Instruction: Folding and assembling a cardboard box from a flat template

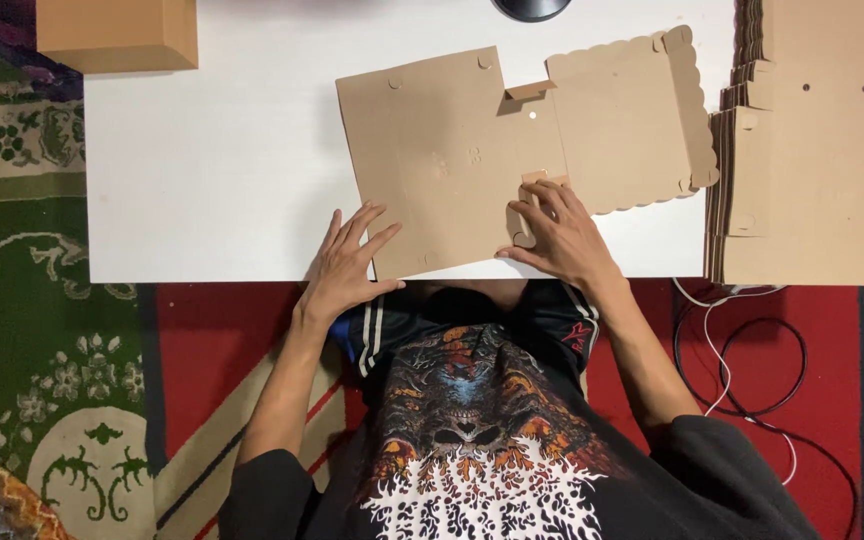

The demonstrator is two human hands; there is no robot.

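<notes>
Cardboard box blank [452,160] under left hand [347,265] and right hand [557,235], fingers spread

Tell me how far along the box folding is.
Early. One folded box sits at the table's far corner. A flat blank lies unfolded, left hand on its near corner, right hand on a small flap at the near edge. A stack of blanks waits alongside.

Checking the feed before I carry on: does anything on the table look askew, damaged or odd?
Only that the flat cardboard blank lies slightly rotated, its near edge overhanging the white table. Left hand and right hand rest on it. No tears or spills.
</notes>
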